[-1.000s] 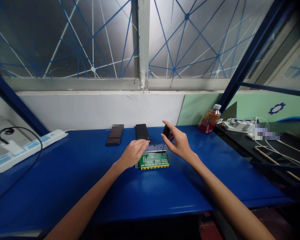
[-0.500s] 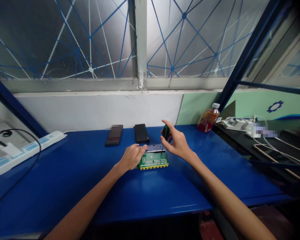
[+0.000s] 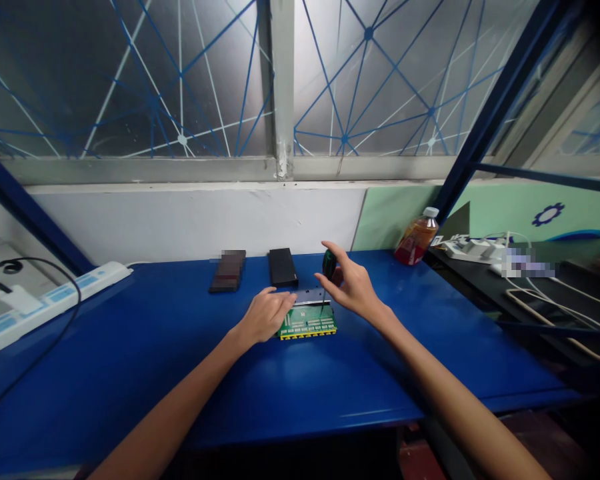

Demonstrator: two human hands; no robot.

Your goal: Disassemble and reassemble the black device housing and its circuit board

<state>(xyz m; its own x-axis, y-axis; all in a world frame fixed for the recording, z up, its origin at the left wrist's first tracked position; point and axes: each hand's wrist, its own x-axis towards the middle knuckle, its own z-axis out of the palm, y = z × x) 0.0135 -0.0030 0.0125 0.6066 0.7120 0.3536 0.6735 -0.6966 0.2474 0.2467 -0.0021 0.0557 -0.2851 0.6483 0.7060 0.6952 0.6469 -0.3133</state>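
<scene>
A green circuit board (image 3: 305, 319) with a yellow-edged front lies on the blue table, and a grey metal plate (image 3: 310, 295) runs along its far side. Over the board's left end rests my left hand (image 3: 266, 316), its fingers closed on that edge. A screwdriver (image 3: 329, 265) with a dark green handle stands nearly upright, its shaft reaching down to the right part of the board. My right hand (image 3: 354, 285) has the handle between thumb and fingers, the index finger raised past its top. The tip's exact contact with the board is too small to make out.
Behind the board lie a black box (image 3: 283, 267) and a dark, flat, partly blurred object (image 3: 229, 272). A drink bottle (image 3: 417, 235) stands at the back right. Far left is a white power strip (image 3: 65, 300) with a black cable. Cables (image 3: 545, 293) lie on the right-hand surface.
The screwdriver handle has turned and tilted slightly, now more upright. My right thumb and fingers have shifted a little left around it. My left hand and the board stay in place.
</scene>
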